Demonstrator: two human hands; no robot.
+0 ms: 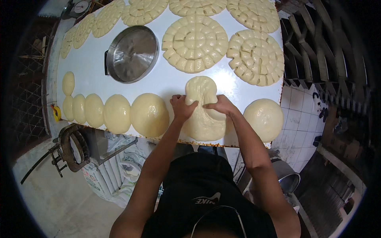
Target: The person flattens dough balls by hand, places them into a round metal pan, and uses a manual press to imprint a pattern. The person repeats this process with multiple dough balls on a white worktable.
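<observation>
A large piece of pale, glossy dough (204, 128) lies before me at the near edge of the white table, narrower at its far end and creased down the middle. My left hand (183, 107) grips its left side, thumb pressed onto the top. On the opposite side my right hand (220, 104) holds the dough the same way, the two thumb tips close together over the crease. Fingers under the dough are partly hidden. A smooth dough ball (263, 120) sits to the right, and another dough ball (150, 115) rests left of my left hand.
More dough balls (117, 114) line the near left edge of the table (178, 86). A round metal pan (132, 54) stands beyond them. Flat dough rounds cut into segments (195, 44) cover the far side. Stacked metal tins (315, 44) are at the right.
</observation>
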